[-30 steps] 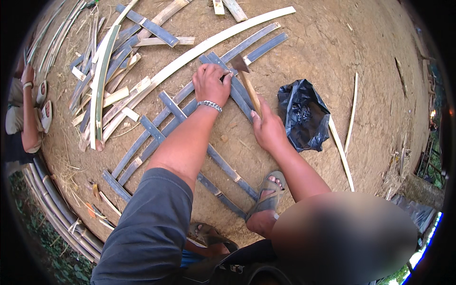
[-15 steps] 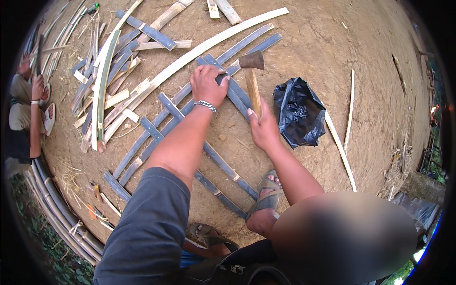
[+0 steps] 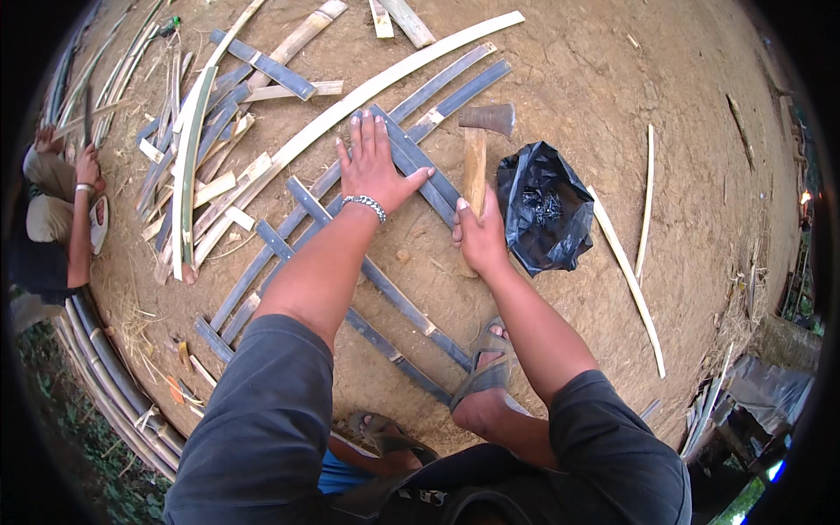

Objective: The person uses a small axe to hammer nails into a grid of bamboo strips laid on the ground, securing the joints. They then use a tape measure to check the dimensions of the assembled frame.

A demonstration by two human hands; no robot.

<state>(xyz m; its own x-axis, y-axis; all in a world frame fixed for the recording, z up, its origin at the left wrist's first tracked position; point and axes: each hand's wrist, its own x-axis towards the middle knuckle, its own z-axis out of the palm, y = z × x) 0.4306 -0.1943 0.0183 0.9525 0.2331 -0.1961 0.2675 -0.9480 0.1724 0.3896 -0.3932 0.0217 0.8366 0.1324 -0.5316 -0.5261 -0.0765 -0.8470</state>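
Observation:
My left hand (image 3: pixel 376 166) lies flat with fingers spread, pressing on the dark bamboo slats where they cross at the upper part of a lattice. It grips nothing. Under and beside it, a dark bamboo slat (image 3: pixel 429 177) runs slantwise down toward my right hand. My right hand (image 3: pixel 483 234) is closed round the wooden handle of a hatchet (image 3: pixel 473 162), whose rusty metal head points up and away from me. The lattice of crossed slats (image 3: pixel 398 297) rests on the ground, its near ends by my sandalled foot (image 3: pixel 486 372).
An open black plastic bag (image 3: pixel 547 210) holding small dark nail-like pieces sits right of the hatchet. Loose bamboo strips (image 3: pixel 206 166) are heaped at the left. Another person (image 3: pixel 66 201) crouches at the far left, holding a long blade-like tool. Bamboo poles (image 3: pixel 118 389) lie at the lower left.
My left hand has gone from curled fingers at the slat crossing to flat, spread fingers. The hatchet head has shifted a little right, and its handle now stands more upright in the picture.

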